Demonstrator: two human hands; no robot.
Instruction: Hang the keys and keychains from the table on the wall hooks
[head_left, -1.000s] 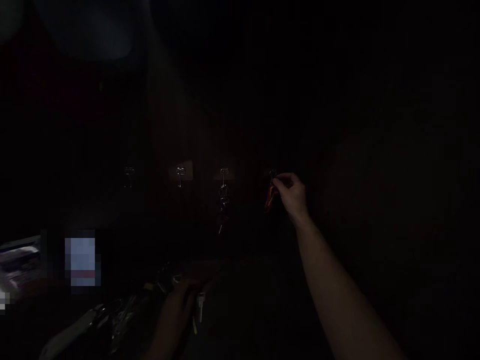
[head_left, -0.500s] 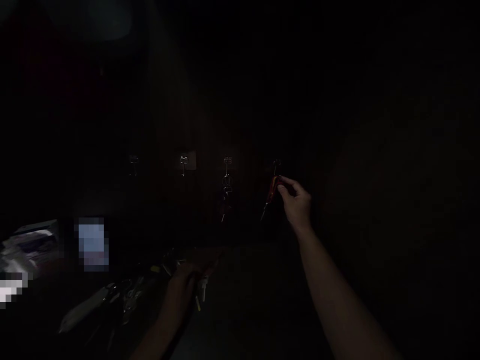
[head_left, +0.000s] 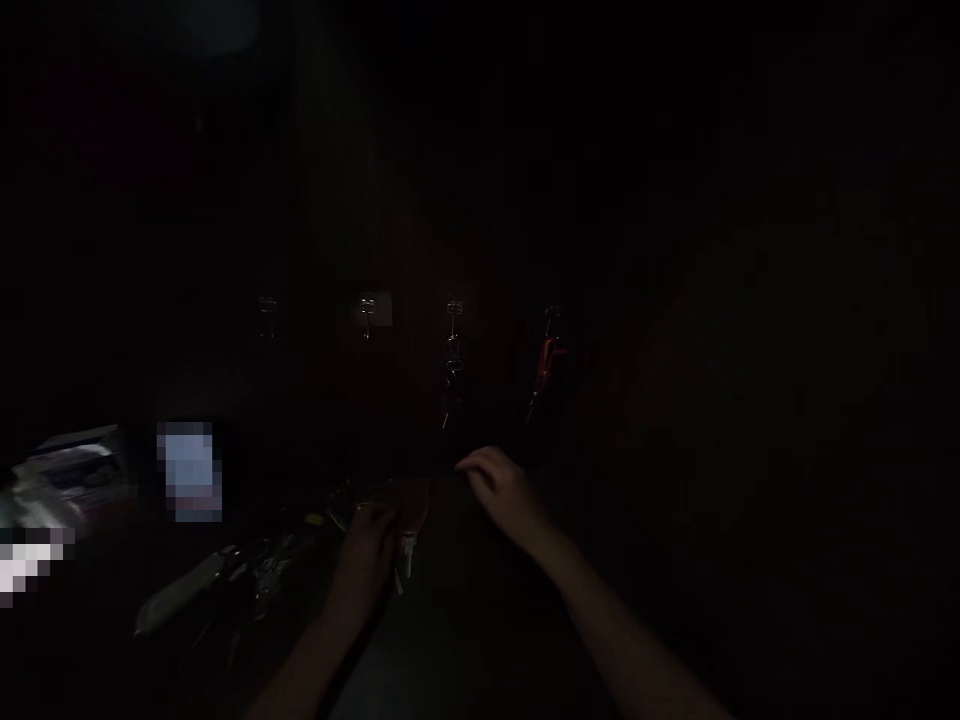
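Observation:
The scene is very dark. My left hand (head_left: 369, 545) is low in the middle, fingers curled down among keys. A key (head_left: 409, 555) and a dark reddish flat piece (head_left: 417, 500) lie right beside its fingers; what the fingers grip is hidden in shadow. Nothing shows in my right hand (head_left: 501, 492), its bent fingers reaching left with the thumb a little apart. Above it, a red keychain (head_left: 546, 365) with a key hangs on the rightmost hook (head_left: 553, 315). Linked metal rings with a key (head_left: 451, 370) hang on the hook (head_left: 454, 308) to its left.
Two other hooks, a bright one (head_left: 367, 308) and a dim one (head_left: 268, 308), are farther left. A pile of keys (head_left: 270, 575) and a pale long object (head_left: 184, 595) lie at lower left. Behind them are a blurred bright rectangle (head_left: 189, 465) and a box-like package (head_left: 79, 465).
My right hand has let go of the red keychain, which stays on its hook, and has moved down and left towards my left hand. My left hand has barely moved.

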